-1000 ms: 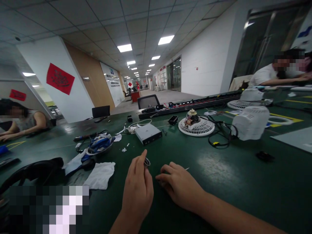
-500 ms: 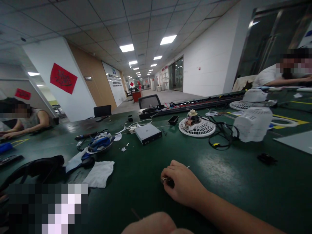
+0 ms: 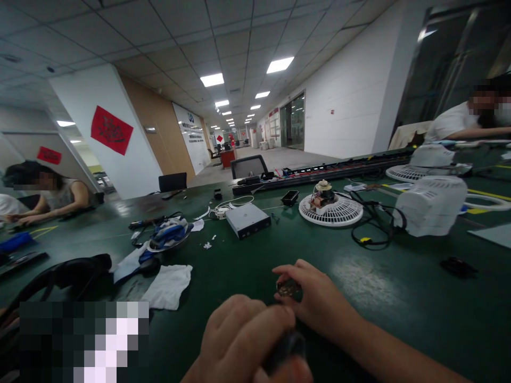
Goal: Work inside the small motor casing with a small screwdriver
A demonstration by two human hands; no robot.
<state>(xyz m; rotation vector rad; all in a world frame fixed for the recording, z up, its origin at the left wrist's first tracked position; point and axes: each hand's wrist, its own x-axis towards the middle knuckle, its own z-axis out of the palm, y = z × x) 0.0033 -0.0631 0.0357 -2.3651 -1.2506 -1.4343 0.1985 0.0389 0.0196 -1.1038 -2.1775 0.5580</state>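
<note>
My right hand (image 3: 315,300) rests on the green table (image 3: 379,282) near the front, fingers pinched round a small round metal part (image 3: 289,288). My left hand (image 3: 245,335) is close to the camera at the bottom, curled into a fist round a dark handle-like object (image 3: 284,346) that I cannot name. Its knuckles sit just left of and below the metal part. A crumpled white cloth (image 3: 167,286) lies to the left of both hands.
A silver drive box (image 3: 248,219), a white fan grille with a motor (image 3: 330,208), a white fan housing (image 3: 433,205), black cables (image 3: 373,226) and a blue-white bundle (image 3: 167,235) lie further back. People sit at the left (image 3: 48,194) and right (image 3: 467,123) table ends.
My left hand dropped out of view, then came back up close to the camera, closed on a dark object. My right hand lifted slightly and now shows the round metal part.
</note>
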